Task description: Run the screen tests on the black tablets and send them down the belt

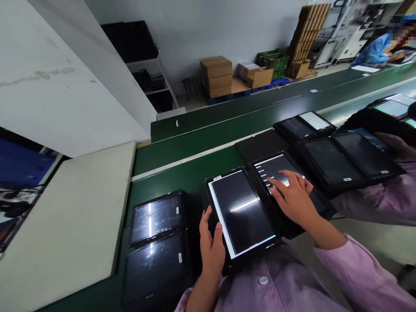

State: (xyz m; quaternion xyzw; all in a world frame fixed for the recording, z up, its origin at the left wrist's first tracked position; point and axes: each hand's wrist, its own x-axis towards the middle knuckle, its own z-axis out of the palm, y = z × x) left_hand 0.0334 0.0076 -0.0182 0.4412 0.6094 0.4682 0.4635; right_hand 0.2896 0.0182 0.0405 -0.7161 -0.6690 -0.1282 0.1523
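While the left hand (211, 247) grips the near-left edge of a tablet (242, 212), thumb laid over its bezel and fingers curled beneath, the right hand (294, 195) lies open and flat on a second tablet (276, 169) just beside it, fingertips (274, 190) touching a lit menu of white text. Both tablets lie straight ahead of the person, long axes running away from the body and tilted slightly to the right; the held one is blank save for a glare streak, and it sits nearer the left hand, the menu one nearer the right. They rest on a green worktop (182, 173) (a long belt-like line with a pale stripe). Two dark tablets (156, 238) lie to the left, more to the right, where another person's sleeve (383, 199) reaches in. Cardboard boxes (216, 76), green crates (274, 60) and a black shelf unit (136, 47) stand along the far wall.
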